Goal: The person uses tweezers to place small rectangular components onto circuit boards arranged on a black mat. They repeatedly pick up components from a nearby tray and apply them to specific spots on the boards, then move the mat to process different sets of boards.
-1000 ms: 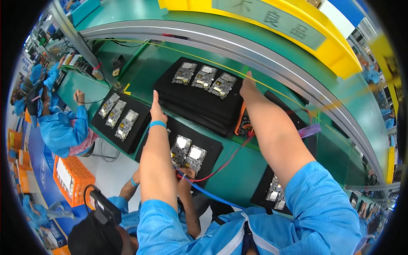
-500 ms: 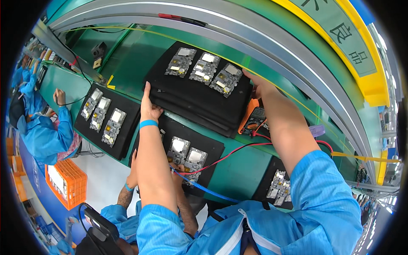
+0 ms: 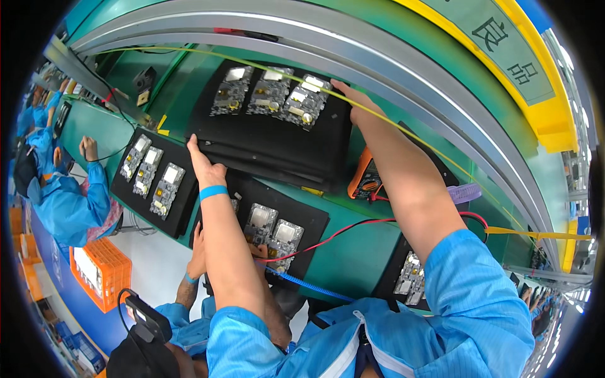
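Observation:
A thick stack of black mats [image 3: 271, 143] lies across the green bench, held between my two hands. My left hand [image 3: 205, 166] grips its left edge, thumb up against the side, with a blue band round the wrist. At the far right corner, my right hand [image 3: 350, 99] grasps the other edge; some of its fingers are hidden. Three grey circuit boards rest in a row on the top mat: a left one [image 3: 231, 90], a middle one [image 3: 270, 91] and a right one [image 3: 307, 102]. A yellow cord passes in front of them.
An orange multimeter [image 3: 362, 179] with red and black leads stands beside the stack. Nearer, a co-worker's hands are at boards on another black mat [image 3: 309, 236]. More boards lie on a left mat [image 3: 133, 183]. A metal rail [image 3: 353, 38] arches along the far side.
Both my hands have shifted left, carrying the stack and its three boards with them. More of the bench and the multimeter's surroundings shows on the right.

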`<act>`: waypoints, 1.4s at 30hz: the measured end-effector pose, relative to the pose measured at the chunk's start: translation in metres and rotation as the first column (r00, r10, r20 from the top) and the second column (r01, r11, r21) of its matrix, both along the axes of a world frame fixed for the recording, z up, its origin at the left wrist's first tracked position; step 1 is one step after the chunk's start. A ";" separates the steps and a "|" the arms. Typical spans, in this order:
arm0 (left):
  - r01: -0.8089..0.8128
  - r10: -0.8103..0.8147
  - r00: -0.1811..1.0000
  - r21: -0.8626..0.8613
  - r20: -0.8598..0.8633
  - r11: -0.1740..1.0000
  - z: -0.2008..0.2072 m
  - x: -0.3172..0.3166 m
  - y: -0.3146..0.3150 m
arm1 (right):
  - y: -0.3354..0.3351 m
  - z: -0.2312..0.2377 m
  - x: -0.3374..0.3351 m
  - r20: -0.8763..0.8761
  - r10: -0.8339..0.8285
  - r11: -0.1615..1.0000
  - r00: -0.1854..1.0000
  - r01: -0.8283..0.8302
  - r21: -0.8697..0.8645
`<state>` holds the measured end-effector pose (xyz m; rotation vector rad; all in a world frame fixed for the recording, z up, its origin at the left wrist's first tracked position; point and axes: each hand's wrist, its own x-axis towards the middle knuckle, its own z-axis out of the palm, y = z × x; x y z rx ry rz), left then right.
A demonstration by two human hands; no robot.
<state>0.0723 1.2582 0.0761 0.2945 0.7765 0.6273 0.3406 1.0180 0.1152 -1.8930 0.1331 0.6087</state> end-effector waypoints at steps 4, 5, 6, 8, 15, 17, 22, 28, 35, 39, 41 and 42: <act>-0.141 0.147 0.988 0.102 -0.046 0.985 0.046 -0.030 0.015 | 0.046 0.048 -0.025 0.196 -0.071 0.994 0.978 0.052 0.101; -0.176 0.185 0.981 0.133 -0.053 0.975 0.057 -0.041 0.019 | 0.057 0.063 -0.034 0.238 -0.082 0.989 0.968 0.050 0.136; -0.210 0.222 0.973 0.163 -0.059 0.964 0.068 -0.053 0.021 | 0.065 0.077 -0.044 0.263 -0.088 0.985 0.961 0.044 0.167; -0.327 0.355 0.932 0.245 -0.078 0.913 0.098 -0.072 0.012 | 0.073 0.106 -0.060 0.305 -0.095 0.977 0.948 0.030 0.212; -0.446 0.491 0.871 0.408 -0.006 0.797 0.161 -0.161 -0.024 | 0.054 0.135 -0.152 0.128 -0.010 0.964 0.992 -0.024 0.265; -0.442 0.489 0.872 0.435 0.004 0.785 0.164 -0.180 -0.036 | 0.030 0.120 -0.169 0.001 0.036 0.944 0.999 -0.034 0.329; -0.409 0.454 0.890 0.373 -0.039 0.833 0.162 -0.224 -0.077 | -0.040 0.129 -0.227 -0.096 0.059 0.957 0.994 -0.029 0.289; -0.327 0.349 0.937 0.358 0.002 0.875 0.158 -0.238 -0.139 | -0.114 0.137 -0.252 -0.052 0.036 0.914 0.998 -0.012 0.406; -0.213 0.182 0.977 0.491 0.111 0.844 0.128 -0.301 -0.224 | -0.215 0.137 -0.298 0.119 -0.100 0.824 0.988 0.016 0.566; 0.043 0.303 0.947 0.974 -0.111 0.223 0.135 -0.350 -0.301 | -0.263 0.177 -0.336 0.227 -0.079 0.950 0.971 0.004 0.312; 0.014 0.221 0.975 0.995 -0.037 0.103 0.147 -0.363 -0.308 | -0.281 0.192 -0.340 0.251 -0.055 0.960 0.966 -0.018 0.280; -0.005 0.228 0.969 0.912 -0.097 0.409 0.160 -0.356 -0.316 | -0.289 0.198 -0.341 0.220 -0.008 0.966 0.976 -0.049 0.252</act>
